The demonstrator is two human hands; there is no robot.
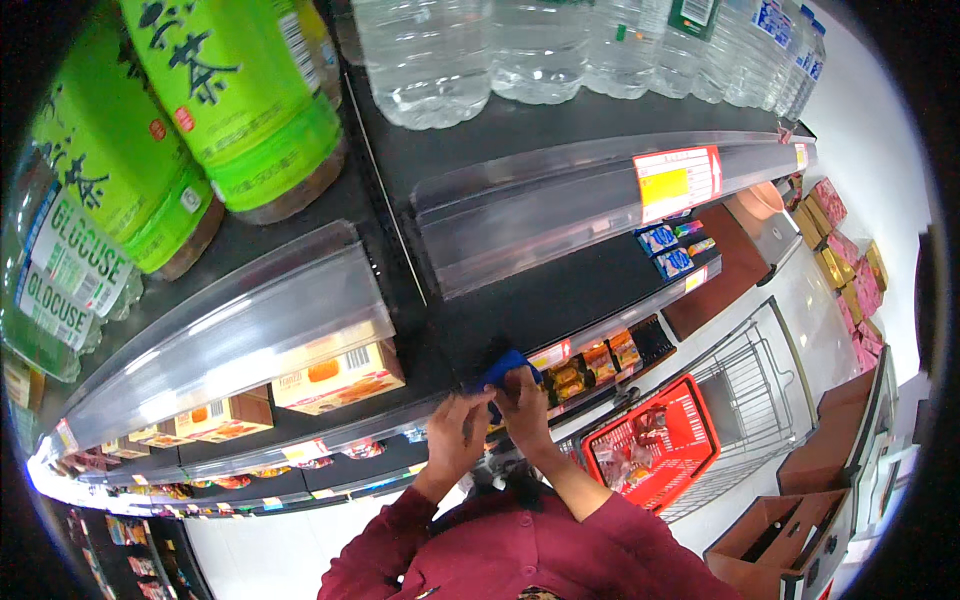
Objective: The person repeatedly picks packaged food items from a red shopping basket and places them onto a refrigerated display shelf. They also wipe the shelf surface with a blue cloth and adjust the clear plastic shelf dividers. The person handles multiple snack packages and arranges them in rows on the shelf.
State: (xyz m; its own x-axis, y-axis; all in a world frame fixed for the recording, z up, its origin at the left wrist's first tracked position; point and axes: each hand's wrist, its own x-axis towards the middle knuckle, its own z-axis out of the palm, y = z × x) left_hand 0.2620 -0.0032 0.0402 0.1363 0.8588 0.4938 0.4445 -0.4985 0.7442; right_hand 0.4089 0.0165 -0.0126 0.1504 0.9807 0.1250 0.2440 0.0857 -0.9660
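My right hand (523, 409) holds a small dark blue packet or cloth (508, 369) at the front edge of a black shelf (480, 322). Just left of it is my left hand (456, 435), its fingertips close to the right hand's fingers; whether they touch the blue thing or hold anything small cannot be told. Yellow and orange snack packs (600, 361) lie on a lower shelf to the right. On the shelf at the left stand cream biscuit boxes (337, 379). Farther along the middle shelf are small blue packs (664, 251).
Green tea bottles (240, 112) and clear water bottles (427, 67) stand on the upper shelf, behind clear plastic guards (525, 217). To the right are a red basket (701, 420) holding packets, a metal shopping cart (787, 375) and brown cabinets (780, 525).
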